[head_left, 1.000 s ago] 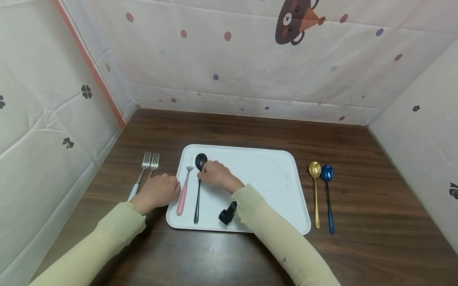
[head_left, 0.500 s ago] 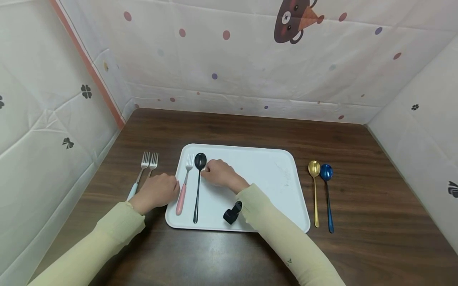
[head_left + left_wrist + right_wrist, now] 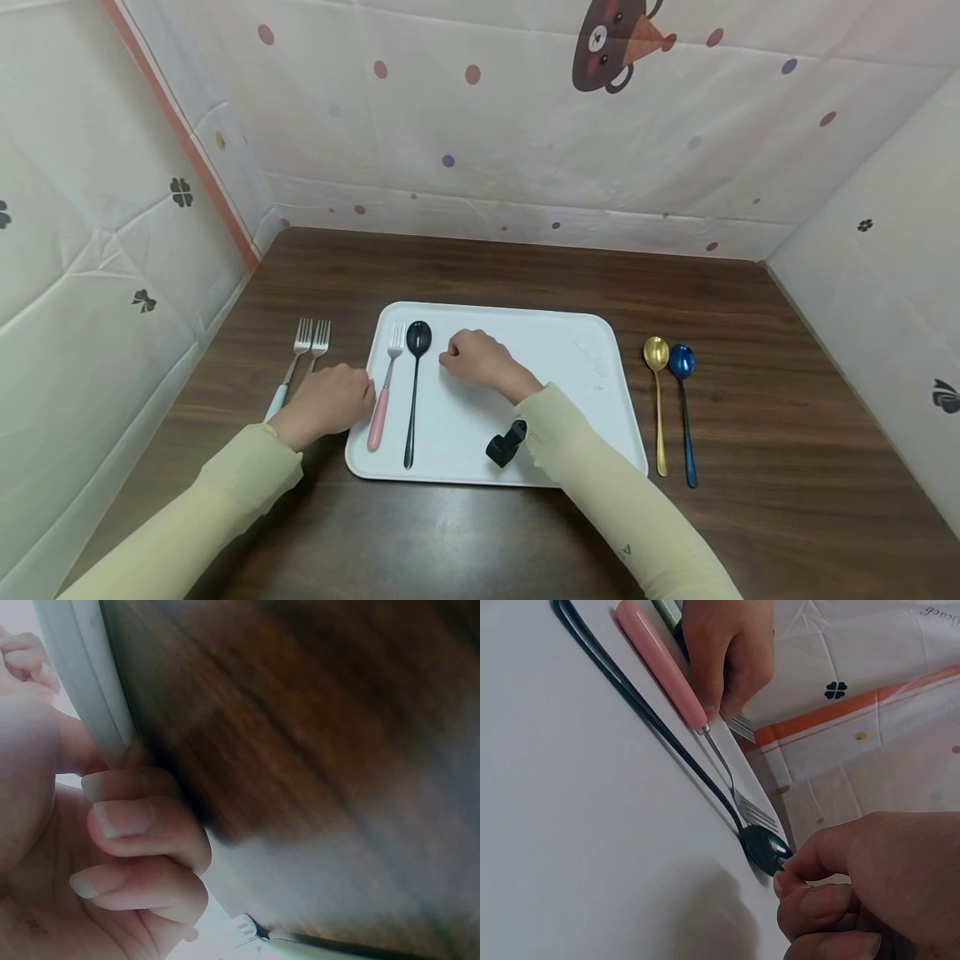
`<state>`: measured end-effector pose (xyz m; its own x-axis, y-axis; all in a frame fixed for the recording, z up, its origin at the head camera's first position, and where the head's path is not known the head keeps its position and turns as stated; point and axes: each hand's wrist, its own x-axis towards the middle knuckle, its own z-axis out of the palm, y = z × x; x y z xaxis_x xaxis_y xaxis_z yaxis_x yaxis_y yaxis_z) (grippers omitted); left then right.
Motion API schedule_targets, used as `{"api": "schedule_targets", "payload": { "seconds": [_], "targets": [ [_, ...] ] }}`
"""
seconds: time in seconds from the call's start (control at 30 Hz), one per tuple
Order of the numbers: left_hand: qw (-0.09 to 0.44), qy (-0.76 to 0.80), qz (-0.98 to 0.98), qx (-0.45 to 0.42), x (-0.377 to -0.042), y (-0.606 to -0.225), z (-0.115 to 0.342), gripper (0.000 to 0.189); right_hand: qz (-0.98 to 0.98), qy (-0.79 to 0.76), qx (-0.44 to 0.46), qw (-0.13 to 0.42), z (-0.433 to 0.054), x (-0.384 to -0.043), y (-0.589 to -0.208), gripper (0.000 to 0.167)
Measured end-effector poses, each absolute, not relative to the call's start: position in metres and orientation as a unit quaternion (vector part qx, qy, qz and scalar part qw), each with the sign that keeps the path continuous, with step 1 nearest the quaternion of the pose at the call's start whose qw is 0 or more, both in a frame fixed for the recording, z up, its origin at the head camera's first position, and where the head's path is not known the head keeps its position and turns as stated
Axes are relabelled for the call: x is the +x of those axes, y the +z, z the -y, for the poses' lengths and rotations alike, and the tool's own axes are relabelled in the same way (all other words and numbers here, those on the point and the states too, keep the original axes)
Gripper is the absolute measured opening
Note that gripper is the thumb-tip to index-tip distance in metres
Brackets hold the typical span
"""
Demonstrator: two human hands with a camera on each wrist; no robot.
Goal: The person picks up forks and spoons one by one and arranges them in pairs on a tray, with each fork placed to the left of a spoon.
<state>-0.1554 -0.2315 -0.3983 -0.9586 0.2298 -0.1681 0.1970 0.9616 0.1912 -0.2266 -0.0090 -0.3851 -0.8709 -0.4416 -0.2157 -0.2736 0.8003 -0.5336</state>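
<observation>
A white tray (image 3: 555, 367) lies on the wooden table. My left hand (image 3: 326, 402) is at its left edge, and in the left wrist view the thumb and curled fingers pinch the tray rim (image 3: 86, 667). A fork with a pink handle (image 3: 380, 412) rests in the tray beside that hand. Just right of it lies a black spoon (image 3: 412, 392), bowl toward the far side. My right hand (image 3: 480, 360) hovers over the tray to the right of the spoon, fingers curled and holding nothing. In the right wrist view its fingertips overlap the spoon bowl (image 3: 765, 849).
Two forks, one with a light blue handle (image 3: 276, 402), lie left of the tray, partly hidden by my left hand. A gold spoon (image 3: 659, 408) and a blue spoon (image 3: 686, 417) lie side by side on the right. Printed cloth walls (image 3: 510, 117) enclose the table.
My right hand has let go of the black spoon and moved right, away from it. The spoon stays beside the pink fork. My left hand has kept its place on the tray.
</observation>
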Motion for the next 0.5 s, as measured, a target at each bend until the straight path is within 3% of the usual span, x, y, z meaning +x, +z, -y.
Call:
{"api": "schedule_targets", "payload": {
  "seconds": [0.5],
  "targets": [
    [0.099,0.081,-0.986,0.111,-0.155,-0.397,0.231,0.034,-0.941,-0.239,-0.170,0.168,-0.017,-0.232,-0.382,0.026]
  ]
}}
